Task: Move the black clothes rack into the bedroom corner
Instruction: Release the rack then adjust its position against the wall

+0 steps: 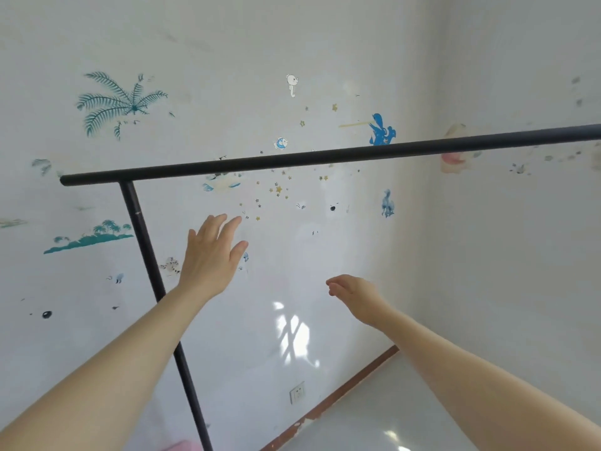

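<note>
The black clothes rack [325,156] stands in front of me; its top bar runs from the left to the right frame edge, and one upright slants down at the left. No clothes hang on it. My left hand [211,255] is raised below the bar with fingers spread, palm away from me, touching nothing. My right hand [354,296] hangs lower to the right, fingers loosely curled and empty, clear of the bar. The room corner [432,222] lies behind the rack at the right.
The white wall [227,76] with sea and palm stickers is close behind the rack. A wall socket [297,392] sits low near the brown skirting board [341,390]. Pale glossy floor [390,418] shows at the bottom right. Something pink [182,445] peeks in at the bottom edge.
</note>
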The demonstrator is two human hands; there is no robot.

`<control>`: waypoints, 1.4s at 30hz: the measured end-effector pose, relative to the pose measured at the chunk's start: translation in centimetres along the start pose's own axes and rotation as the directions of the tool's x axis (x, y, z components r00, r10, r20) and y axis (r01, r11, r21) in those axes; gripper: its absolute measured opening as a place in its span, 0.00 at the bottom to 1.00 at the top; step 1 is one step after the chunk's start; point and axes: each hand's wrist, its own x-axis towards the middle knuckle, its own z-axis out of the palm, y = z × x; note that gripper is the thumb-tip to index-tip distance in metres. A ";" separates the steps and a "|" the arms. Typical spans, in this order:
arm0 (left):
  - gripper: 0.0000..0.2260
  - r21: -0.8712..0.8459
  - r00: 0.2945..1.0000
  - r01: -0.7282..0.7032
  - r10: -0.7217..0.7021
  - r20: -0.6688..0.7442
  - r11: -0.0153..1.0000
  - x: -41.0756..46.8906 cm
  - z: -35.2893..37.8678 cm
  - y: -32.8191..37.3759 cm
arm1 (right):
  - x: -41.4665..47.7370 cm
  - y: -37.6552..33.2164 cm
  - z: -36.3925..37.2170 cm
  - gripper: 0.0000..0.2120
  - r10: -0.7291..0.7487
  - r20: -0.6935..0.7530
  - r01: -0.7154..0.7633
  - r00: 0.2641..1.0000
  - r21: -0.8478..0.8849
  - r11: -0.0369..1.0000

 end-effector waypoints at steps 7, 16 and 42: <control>0.23 0.085 0.954 -0.274 0.260 0.151 0.958 -2.3 5.1 9.4 | -7.3 5.8 -5.5 0.15 0.116 -0.121 -0.117 0.986 -0.007 0.993; 0.22 -0.123 0.864 -0.455 0.471 0.180 0.882 -1.1 11.1 20.7 | -15.3 12.9 -12.7 0.15 0.349 -0.353 -0.350 0.868 0.063 0.934; 0.23 -0.426 0.556 -0.756 0.831 -0.016 0.497 -2.8 14.3 53.9 | -35.9 26.6 -27.1 0.15 0.572 -0.690 -0.543 0.444 0.301 0.784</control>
